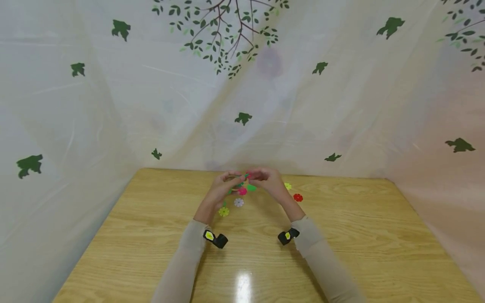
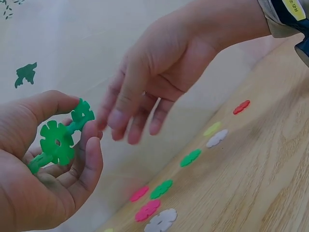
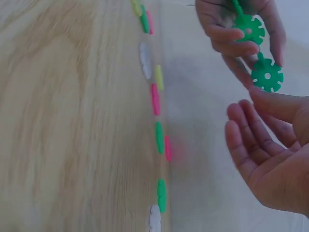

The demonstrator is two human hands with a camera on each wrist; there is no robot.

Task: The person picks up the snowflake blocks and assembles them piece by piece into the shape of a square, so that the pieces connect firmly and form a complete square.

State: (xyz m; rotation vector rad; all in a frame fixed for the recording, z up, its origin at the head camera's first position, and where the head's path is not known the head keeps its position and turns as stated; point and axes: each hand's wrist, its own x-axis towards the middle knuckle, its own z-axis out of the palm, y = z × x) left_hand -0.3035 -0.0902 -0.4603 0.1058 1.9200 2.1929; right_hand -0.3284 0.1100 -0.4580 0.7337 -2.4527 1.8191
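My left hand (image 1: 223, 187) holds a chain of green snowflake discs (image 2: 50, 137), joined edge to edge at angles, above the far part of the table. Its thumb and fingertips pinch the chain near the end disc in the left wrist view. My right hand (image 2: 149, 82) hovers beside it, fingers loosely bent and spread, with nothing seen in its grasp. In the right wrist view, the right thumb and index tip come right to the lower edge of the end disc (image 3: 260, 83). Part of the chain is hidden behind the left fingers.
Loose snowflake discs lie on the wooden table (image 1: 360, 235) below the hands: a yellow disc (image 1: 224, 211), a white disc (image 1: 238, 202), a pink disc (image 1: 242, 192), and a red disc (image 1: 298, 197) further right. Several more lie among them. A printed curtain (image 1: 189, 126) hangs behind the table's far edge.
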